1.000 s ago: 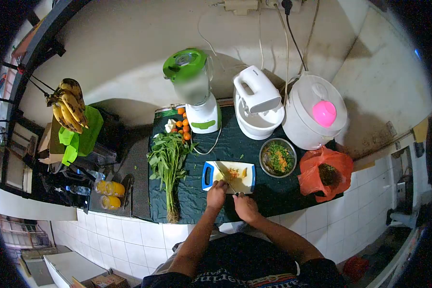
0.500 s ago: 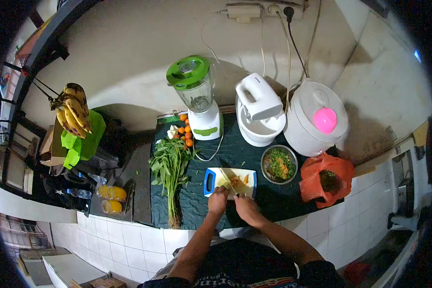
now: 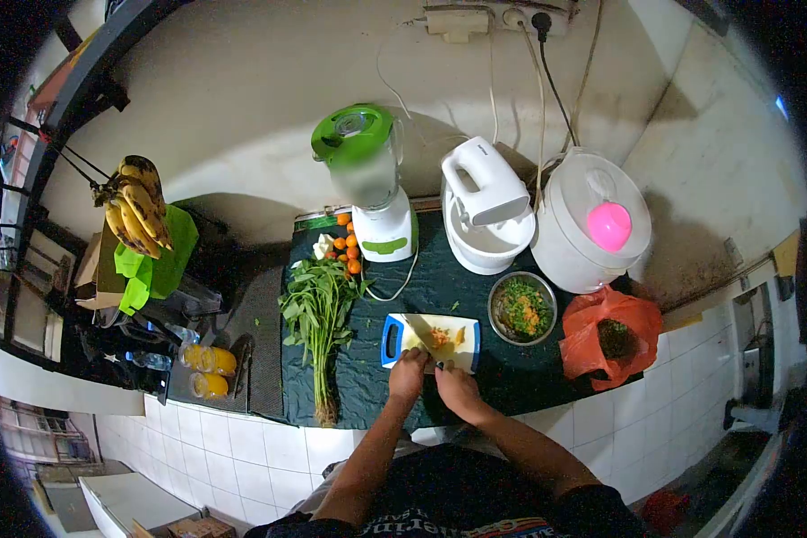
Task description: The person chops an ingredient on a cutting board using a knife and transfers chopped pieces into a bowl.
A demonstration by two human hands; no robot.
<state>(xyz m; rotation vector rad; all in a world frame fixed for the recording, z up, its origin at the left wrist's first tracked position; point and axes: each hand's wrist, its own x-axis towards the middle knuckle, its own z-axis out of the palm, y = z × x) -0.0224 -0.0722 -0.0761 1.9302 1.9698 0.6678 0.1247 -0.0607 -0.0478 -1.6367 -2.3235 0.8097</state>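
A white cutting board with a blue handle (image 3: 391, 341) lies before me, with small chopped orange-yellow pieces (image 3: 441, 337) on its surface. My right hand (image 3: 458, 391) is closed around a knife (image 3: 439, 366), whose dark handle end shows by the fingers; the blade is hard to make out. Close beside it, my left hand (image 3: 407, 377) rests at the board's near edge, fingers bent together near the knife. Whatever those fingers pinch is too small to tell. Right of the board stands a metal bowl (image 3: 522, 308) of chopped greens and orange bits.
Leafy greens (image 3: 321, 323) lie left, below small orange fruits (image 3: 352, 253). Behind stand a blender (image 3: 384, 220), a stand mixer (image 3: 488, 206) and a white rice cooker (image 3: 591, 215). A red plastic bag (image 3: 587, 336) sits right. Bananas (image 3: 139, 211) hang at left above jars (image 3: 211, 361).
The knife blade, clearly seen slanting across the board before, has dropped toward my hands and hardly shows. My right hand has shifted slightly left, closer to my left hand.
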